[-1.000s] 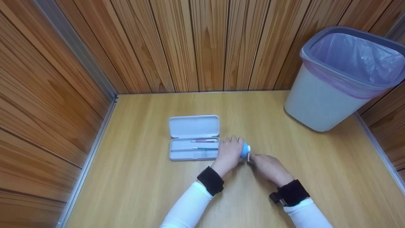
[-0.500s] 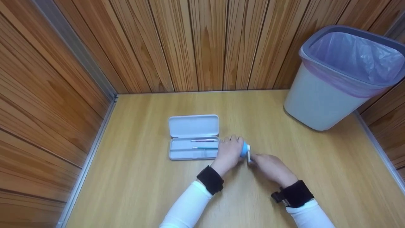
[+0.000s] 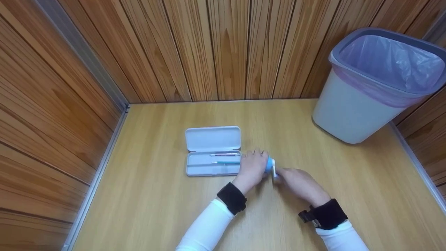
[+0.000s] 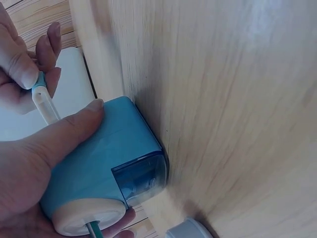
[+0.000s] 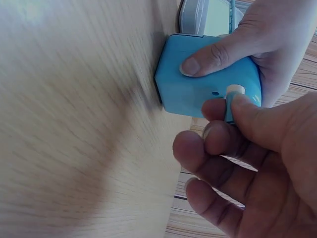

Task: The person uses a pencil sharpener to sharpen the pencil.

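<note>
A light-blue crank pencil sharpener [image 3: 269, 165] lies under my left hand [image 3: 253, 168], which grips its body with the thumb along one side [image 4: 99, 158]. From its pale round front, a green pencil [image 4: 94, 229] sticks out. In the head view the teal pencil [image 3: 224, 162] runs leftward over the pencil case. My right hand [image 3: 299, 183] pinches the knob of the white crank handle [image 3: 274, 169] between thumb and forefinger, the other fingers loosely bent. The sharpener's dark clear shavings drawer [image 4: 143, 178] shows in the left wrist view.
An open grey-white pencil case [image 3: 213, 139] lies just left of the sharpener, with a slim pen [image 3: 224, 154] in it. A lined waste bin [image 3: 355, 108] stands at the back right of the wooden table [image 3: 150, 209]. Wood-panelled walls [image 3: 230, 52] rise behind and at the sides.
My right hand and wrist have shifted slightly right, with the crank handle still pinched and at a slightly different angle. My left hand stays in place on the sharpener.
</note>
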